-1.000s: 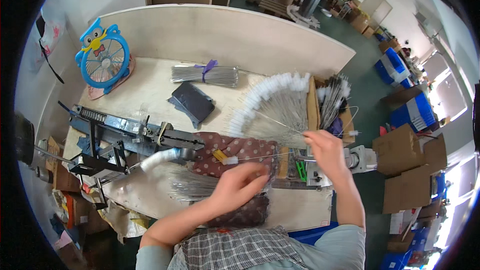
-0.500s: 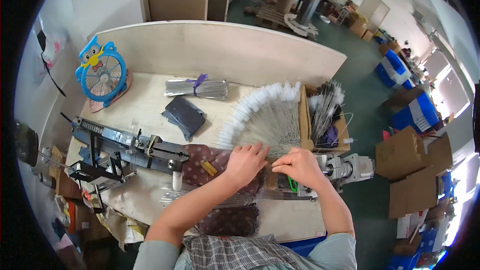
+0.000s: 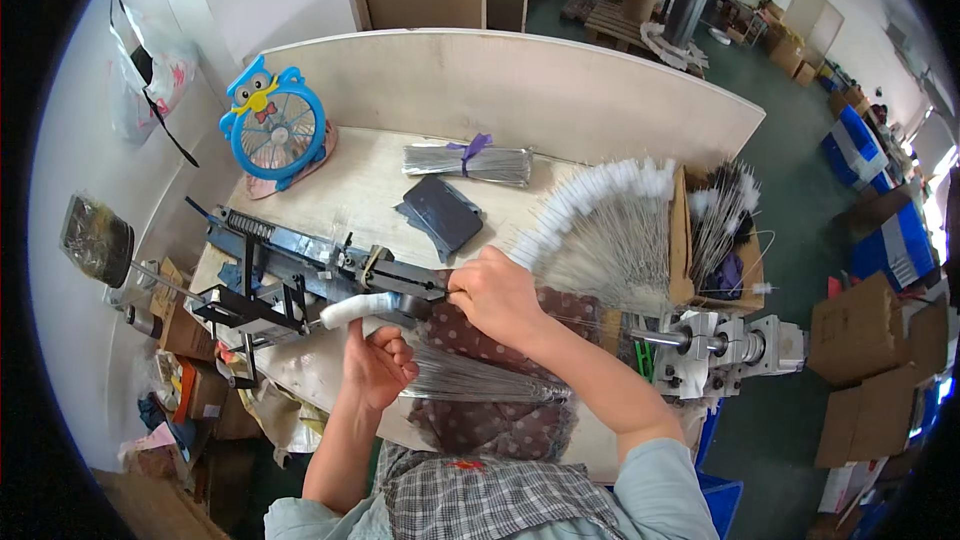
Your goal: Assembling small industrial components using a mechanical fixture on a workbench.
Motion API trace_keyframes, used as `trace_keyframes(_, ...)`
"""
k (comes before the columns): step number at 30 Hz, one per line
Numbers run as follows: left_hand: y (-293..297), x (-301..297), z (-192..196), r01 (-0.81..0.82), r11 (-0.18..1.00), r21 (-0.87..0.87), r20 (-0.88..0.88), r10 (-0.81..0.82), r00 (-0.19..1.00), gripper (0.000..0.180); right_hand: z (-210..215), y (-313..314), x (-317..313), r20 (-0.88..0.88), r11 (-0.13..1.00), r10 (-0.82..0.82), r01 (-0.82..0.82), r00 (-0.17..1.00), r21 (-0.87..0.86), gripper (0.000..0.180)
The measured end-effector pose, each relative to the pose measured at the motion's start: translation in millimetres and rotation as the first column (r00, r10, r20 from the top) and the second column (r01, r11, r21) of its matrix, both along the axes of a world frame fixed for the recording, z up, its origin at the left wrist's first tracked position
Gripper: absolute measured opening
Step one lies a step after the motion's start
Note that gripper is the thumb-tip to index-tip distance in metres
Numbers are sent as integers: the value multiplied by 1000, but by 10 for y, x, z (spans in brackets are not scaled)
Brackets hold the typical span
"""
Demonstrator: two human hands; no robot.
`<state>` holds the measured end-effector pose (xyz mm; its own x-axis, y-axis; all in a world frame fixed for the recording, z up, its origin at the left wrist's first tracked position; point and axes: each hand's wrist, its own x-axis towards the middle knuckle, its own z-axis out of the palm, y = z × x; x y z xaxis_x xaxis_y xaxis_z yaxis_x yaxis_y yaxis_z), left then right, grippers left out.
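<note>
My left hand point(image 3: 378, 368) is palm up at a white lever handle point(image 3: 358, 309) on the bench jig point(image 3: 350, 265). Its thumb touches the handle from below; the other fingers curl loosely, apart from the thumb. At the jig's right end, my right hand point(image 3: 495, 298) pinches what looks like a thin wire, mostly hidden by the fingers. Under that forearm lies a brown dotted cloth point(image 3: 480, 335), with a bundle of thin metal wires point(image 3: 485, 377) across it. White-tipped wire brushes point(image 3: 600, 225) lie fanned out beyond the right hand.
A cardboard box point(image 3: 682, 250) of brushes stands right of the fan, behind a metal clamp machine point(image 3: 715, 350). Farther back are a tied wire bundle point(image 3: 490, 165), a dark pouch point(image 3: 445, 215) and a blue toy-shaped fan point(image 3: 278, 130). A black metal frame point(image 3: 255, 315) stands left.
Both hands have moved left, from beside the clamp machine to the jig. The white handle has swung from pointing toward me to pointing left. The view has shifted too.
</note>
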<state>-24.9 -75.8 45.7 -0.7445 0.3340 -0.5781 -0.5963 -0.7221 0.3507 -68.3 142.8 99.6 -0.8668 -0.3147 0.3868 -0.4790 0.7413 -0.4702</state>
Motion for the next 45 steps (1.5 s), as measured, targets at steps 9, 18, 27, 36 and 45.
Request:
trace_keyframes(9, 460, -172, 230, 37, -25, -999, 43, -752, 658, 48, 67, -57, -35, 85, 988, -59, 46, 995, 144, 9)
trace_keyframes(18, 764, 46, -186, -15, 881, -472, -404, -202, 892, 22, 165, 255, 518, -189, 995, -86, 76, 978, -58, 16)
trace_keyframes(27, 384, -94, -374, -73, 322, -944, -292, -715, 635, 21, -639, 129, 417, 106, 997, -27, 20, 994, 72, 19)
trace_keyframes(36, -1142, 44, -382, -316, 858, -404, -80, 311, 947, 23, -321, 225, 491, 103, 1000, 30, -31, 994, 4, 18)
trace_keyframes(45, -1111, -28, -493, -455, 727, -514, -156, 443, 883, 15, 66, 314, 664, 61, 998, 11, -15, 998, 53, 16)
